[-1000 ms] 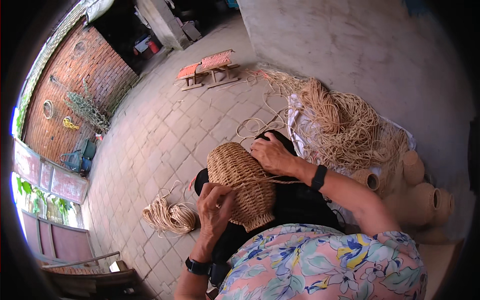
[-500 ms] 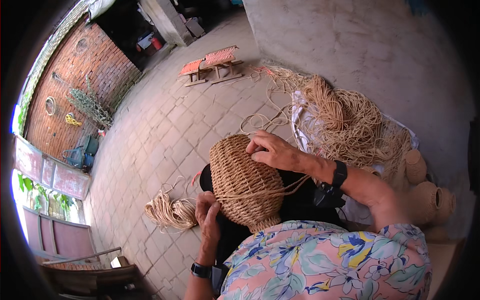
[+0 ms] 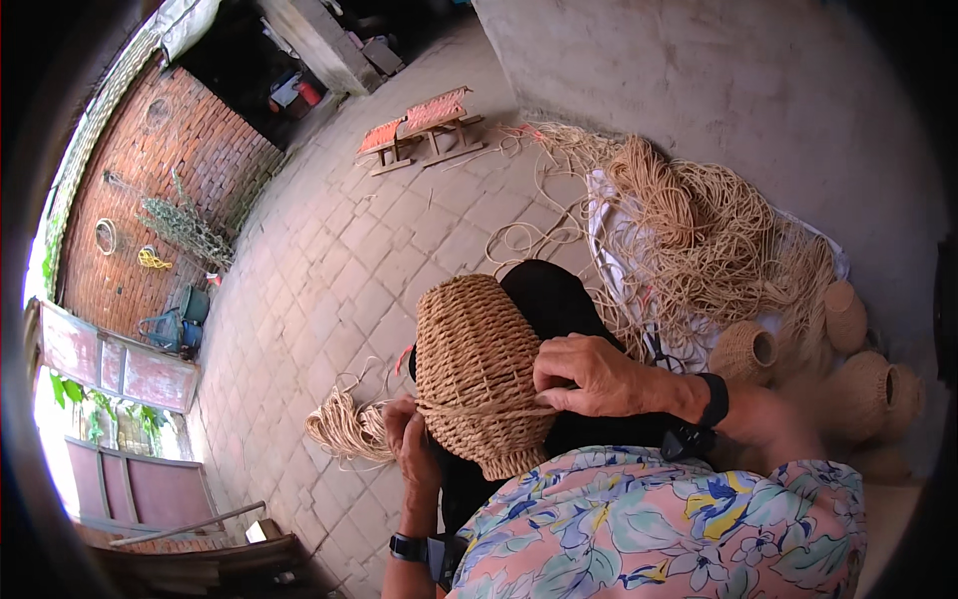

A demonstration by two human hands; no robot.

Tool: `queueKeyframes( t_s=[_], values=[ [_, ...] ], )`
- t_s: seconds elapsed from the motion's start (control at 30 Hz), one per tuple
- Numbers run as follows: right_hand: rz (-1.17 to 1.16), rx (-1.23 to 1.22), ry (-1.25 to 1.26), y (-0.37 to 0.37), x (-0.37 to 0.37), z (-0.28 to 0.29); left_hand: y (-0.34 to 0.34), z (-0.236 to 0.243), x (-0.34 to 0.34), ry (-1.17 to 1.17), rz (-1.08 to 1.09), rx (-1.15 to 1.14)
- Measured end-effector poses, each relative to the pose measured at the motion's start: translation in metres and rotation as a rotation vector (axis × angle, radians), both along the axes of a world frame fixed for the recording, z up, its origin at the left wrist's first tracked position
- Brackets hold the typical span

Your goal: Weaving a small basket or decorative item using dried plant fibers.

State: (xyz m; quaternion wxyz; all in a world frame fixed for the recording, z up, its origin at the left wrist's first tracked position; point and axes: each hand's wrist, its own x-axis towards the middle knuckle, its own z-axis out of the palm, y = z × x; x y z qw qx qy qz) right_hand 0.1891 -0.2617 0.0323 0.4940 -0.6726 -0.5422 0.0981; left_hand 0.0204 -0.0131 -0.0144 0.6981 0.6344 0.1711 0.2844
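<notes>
A woven straw-coloured basket lies tilted on my lap, its narrow neck toward my body. Across its lower body runs a strand of twisted cord. My left hand is closed at the basket's left side, fingers and thumb pressed against the edge where the strand begins. On the opposite side my right hand pinches the cord close to the weave, knuckles up. The fingertips of both hands are partly hidden.
To the left on the paving lies a bundle of cord. A large heap of loose cord spreads on white sheeting by the wall. Several woven vessels sit at the right. Two low stools stand farther off.
My right hand has come down from the basket's upper part to its right side. The cord that looped out to the right is now drawn close across the basket. My left hand stays at the left edge.
</notes>
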Motion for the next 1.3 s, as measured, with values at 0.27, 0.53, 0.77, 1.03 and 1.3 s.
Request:
queueKeyframes(
  t_s=[0.27, 0.53, 0.77, 1.03, 1.3],
  values=[
    [0.126, -0.033, 0.285, -0.004, -0.003, 0.021, -0.001, -0.005, -0.012, -0.062, 0.05, -0.022],
    [0.037, 0.2, 0.048, 0.006, 0.014, 0.052, -0.003, -0.009, -0.021, 0.002, 0.197, 0.189],
    [0.039, 0.088, 0.177, -0.012, 0.017, 0.048, -0.005, -0.01, -0.027, 0.01, 0.252, 0.215],
    [-0.146, -0.335, 0.195, -0.002, 0.017, -0.001, -0.011, -0.003, -0.029, 0.107, 0.326, 0.373],
    [0.144, -0.334, 0.812, 0.017, 0.037, -0.015, -0.027, 0.023, -0.038, 0.369, 0.339, 0.206]
  ],
)
